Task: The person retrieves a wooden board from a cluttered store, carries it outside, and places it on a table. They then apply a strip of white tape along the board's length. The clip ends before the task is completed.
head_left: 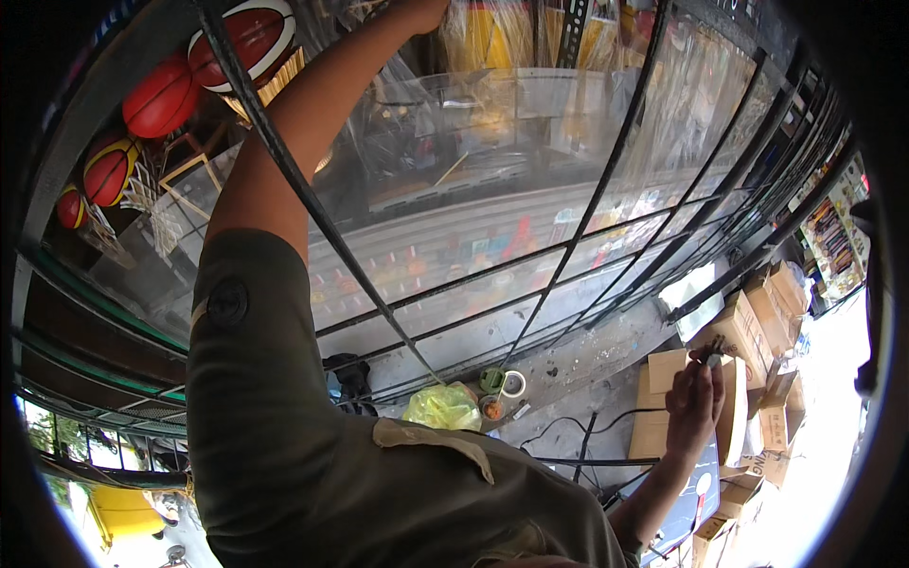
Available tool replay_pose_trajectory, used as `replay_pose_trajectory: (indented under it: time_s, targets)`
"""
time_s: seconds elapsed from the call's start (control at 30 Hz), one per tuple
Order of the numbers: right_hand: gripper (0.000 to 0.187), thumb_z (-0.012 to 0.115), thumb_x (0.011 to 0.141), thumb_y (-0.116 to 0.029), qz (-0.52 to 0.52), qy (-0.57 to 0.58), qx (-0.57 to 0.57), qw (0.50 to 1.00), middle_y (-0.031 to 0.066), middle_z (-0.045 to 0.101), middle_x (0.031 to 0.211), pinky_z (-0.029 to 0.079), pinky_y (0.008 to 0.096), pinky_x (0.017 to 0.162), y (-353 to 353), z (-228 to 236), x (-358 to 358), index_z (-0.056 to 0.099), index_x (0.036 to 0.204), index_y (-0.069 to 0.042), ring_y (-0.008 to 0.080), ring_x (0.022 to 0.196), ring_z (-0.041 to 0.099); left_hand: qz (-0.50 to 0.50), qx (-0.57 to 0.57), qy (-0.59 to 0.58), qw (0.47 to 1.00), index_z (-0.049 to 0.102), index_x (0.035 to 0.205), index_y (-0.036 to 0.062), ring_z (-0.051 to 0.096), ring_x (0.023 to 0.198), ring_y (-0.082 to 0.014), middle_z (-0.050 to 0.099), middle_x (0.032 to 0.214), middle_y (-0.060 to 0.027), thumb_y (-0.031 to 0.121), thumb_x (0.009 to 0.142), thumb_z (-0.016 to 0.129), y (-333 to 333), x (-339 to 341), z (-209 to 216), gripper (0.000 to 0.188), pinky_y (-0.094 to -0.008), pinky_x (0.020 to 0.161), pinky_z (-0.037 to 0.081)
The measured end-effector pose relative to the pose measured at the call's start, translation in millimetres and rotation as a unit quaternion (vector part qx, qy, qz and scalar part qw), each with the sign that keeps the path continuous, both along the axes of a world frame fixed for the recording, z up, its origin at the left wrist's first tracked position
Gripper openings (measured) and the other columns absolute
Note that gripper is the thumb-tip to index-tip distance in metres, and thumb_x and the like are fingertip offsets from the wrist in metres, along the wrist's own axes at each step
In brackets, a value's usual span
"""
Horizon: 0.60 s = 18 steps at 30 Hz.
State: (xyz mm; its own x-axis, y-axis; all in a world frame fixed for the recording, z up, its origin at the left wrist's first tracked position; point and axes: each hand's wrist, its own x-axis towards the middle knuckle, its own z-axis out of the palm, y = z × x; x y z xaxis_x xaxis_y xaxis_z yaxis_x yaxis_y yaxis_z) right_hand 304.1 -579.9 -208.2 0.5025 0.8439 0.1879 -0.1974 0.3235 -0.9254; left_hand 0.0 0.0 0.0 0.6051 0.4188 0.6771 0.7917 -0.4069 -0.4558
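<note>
My left arm stretches up along the black metal bars [331, 227], one bar crossing in front of the forearm. My left hand [421, 13] is at the top edge of the view near items wrapped in clear plastic [488, 38]; its fingers are cut off, so I cannot see what it touches. Low on the right, the fingers of my right hand [694, 405] are closed round a small dark tool [712, 354] whose tip points up. Its exact kind is too small to tell.
Several balls, one a red ball [161, 97], hang at the upper left. Open cardboard boxes [739, 331] crowd the right side. On a ledge below the bars lie a yellow-green plastic bag [443, 407] and a roll of tape [513, 383]. Dark cables [568, 421] run nearby.
</note>
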Motion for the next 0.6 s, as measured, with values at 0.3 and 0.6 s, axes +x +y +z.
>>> replay_pose_trajectory:
  time_s: [0.3, 0.6]
  targets:
    - [0.029, 0.053, 0.103, -0.023, -0.04, 0.024, -0.051, 0.998, -0.0044, 0.047, 0.068, 0.025, 0.0202, 0.043, -13, -13, -16, 0.056, 0.12, 0.001, 0.0019, 0.051, 0.035, -0.063, -0.352, -0.366, 0.859, 0.043, 0.133, 0.0048, 0.065, 0.088, -0.0351, 0.058, 0.113, -0.0236, 0.008, 0.096, 0.05, 41, -6, -85, 0.038, -0.0496, 0.067, 0.054]
    - [0.051, 0.074, 0.088, -0.027, 0.22, 0.079, 0.056, 0.971, -0.0055, 0.038, 0.053, 0.021, 0.0203, 0.039, 14, 36, -1, 0.05, 0.122, 0.004, 0.0035, 0.042, 0.03, -0.131, -0.671, -0.424, 0.594, 0.047, 0.132, 0.0091, 0.063, 0.114, -0.0282, 0.07, 0.112, -0.0066, 0.032, 0.103, 0.047, 31, -49, -24, 0.037, -0.046, 0.092, 0.052]
